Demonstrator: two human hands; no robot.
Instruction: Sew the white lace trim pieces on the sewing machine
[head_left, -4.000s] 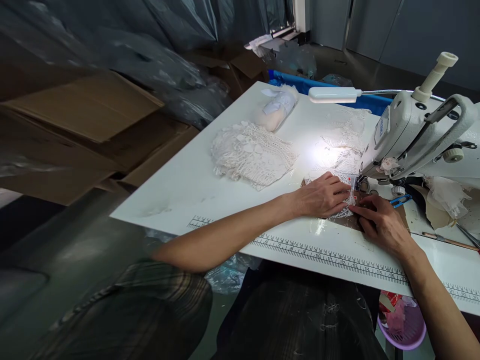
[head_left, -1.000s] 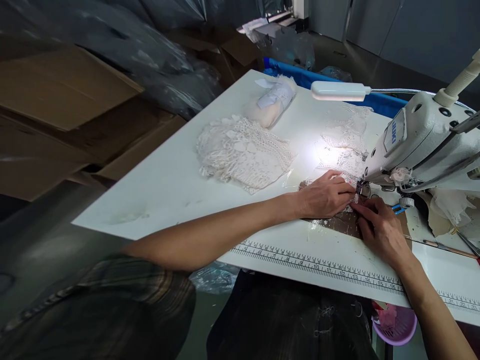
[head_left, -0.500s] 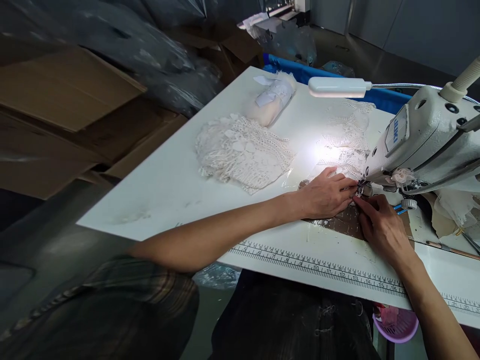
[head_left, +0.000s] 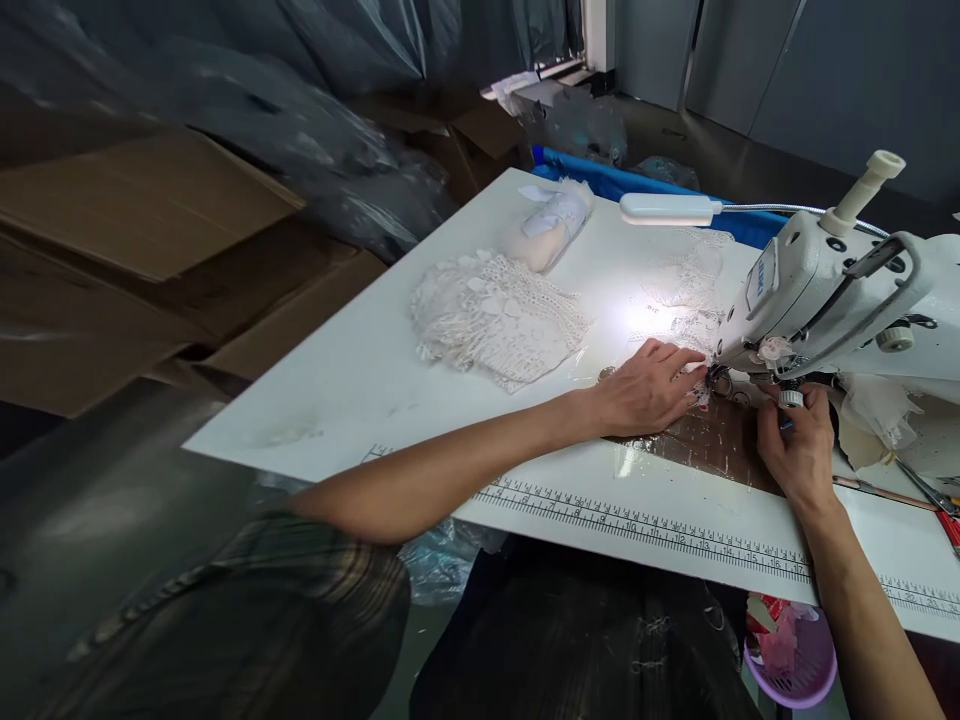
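Note:
My left hand (head_left: 651,388) rests beside the needle of a white sewing machine (head_left: 780,290), its fingers pressed together on white lace trim (head_left: 686,325) at the presser foot. Under the machine's head, my right hand (head_left: 801,445) is curled near a knurled knob (head_left: 790,397). A bit of a small blue item (head_left: 786,426) shows between its thumb and fingers; its kind is hidden. Behind the needle, the lace runs back over the table under a bright lamp (head_left: 667,208).
A heap of white lace (head_left: 499,320) and a wrapped pale bundle (head_left: 551,225) lie on the white table (head_left: 360,380). A printed ruler (head_left: 637,530) follows its front edge. Scissors (head_left: 926,488) lie at the right; a purple basket (head_left: 802,665) is below. Cardboard boxes (head_left: 142,200) stand at the left.
My right hand has left the lace by the needle and moved right, under the machine head to the blue item. My left hand stays at the presser foot. The view has shifted somewhat.

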